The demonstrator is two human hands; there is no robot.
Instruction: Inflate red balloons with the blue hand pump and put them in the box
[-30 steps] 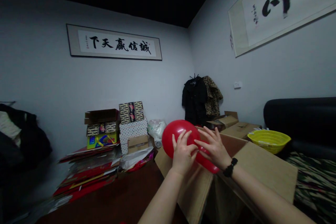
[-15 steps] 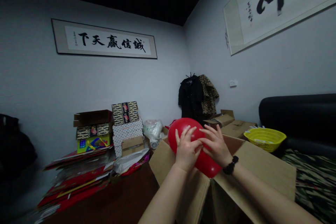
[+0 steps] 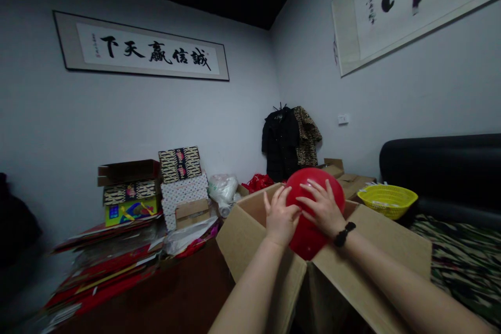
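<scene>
A red balloon [image 3: 319,185] rises above an open cardboard box [image 3: 238,237]. More red balloon surface shows below my hands inside the box; I cannot tell whether it belongs to a second balloon. My left hand [image 3: 282,219] is at the balloon's near left side, thumb and forefinger pinched together and the other fingers raised. Close beside it, my right hand [image 3: 324,211], with a black band at the wrist, lies over the balloon's front, fingers spaced and bent against it. The fingertips of both hands nearly meet. What is pinched there, perhaps the balloon's neck, is hidden.
Right of the box is a yellow plastic basket [image 3: 387,201], near a black sofa [image 3: 438,167] and camouflage cloth [image 3: 465,266]. Stacked boxes [image 3: 183,188] and red flat packages [image 3: 113,266] stand left. Coats [image 3: 279,141] hang in the corner.
The balloon's upper part has swung from left of my hands to behind and right of them. My right hand's fingers have shifted further across its front. The view has turned slightly.
</scene>
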